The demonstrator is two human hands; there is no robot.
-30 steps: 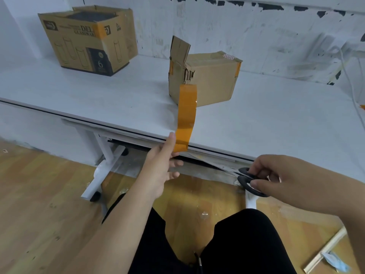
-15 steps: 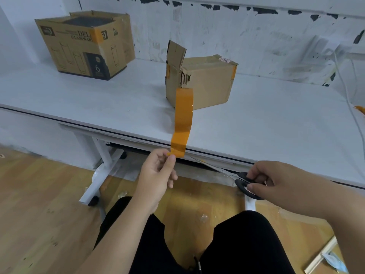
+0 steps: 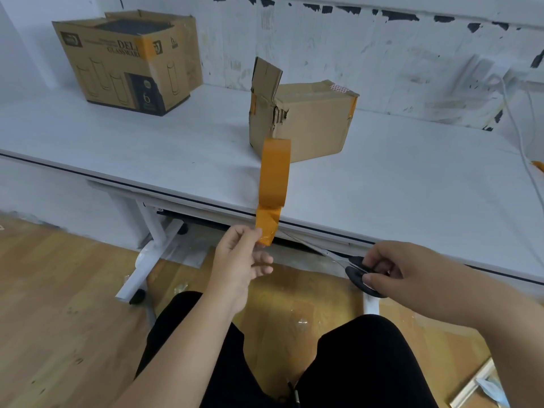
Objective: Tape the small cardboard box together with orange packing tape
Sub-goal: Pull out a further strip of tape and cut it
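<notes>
Tape strip [image 3: 273, 184] lowered, left hand [image 3: 240, 260] | 1 scissors [image 3: 357, 270], right hand [image 3: 412, 272] | 2 boxes

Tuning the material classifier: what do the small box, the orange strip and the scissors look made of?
Small box: matte brown corrugated cardboard; fluting shows at the torn corner.
Orange strip, pinched by the left hand: thin glossy plastic-film tape, probably; it shines, and it creases near the pinch.
Scissors, held in the right hand: black handles, likely plastic; blades look like bare metal, too thin to be sure.

One head-worn wide-angle view looks forward and down, close over the lap, white surface [image 3: 412, 184] toward 12 o'clock.
</notes>
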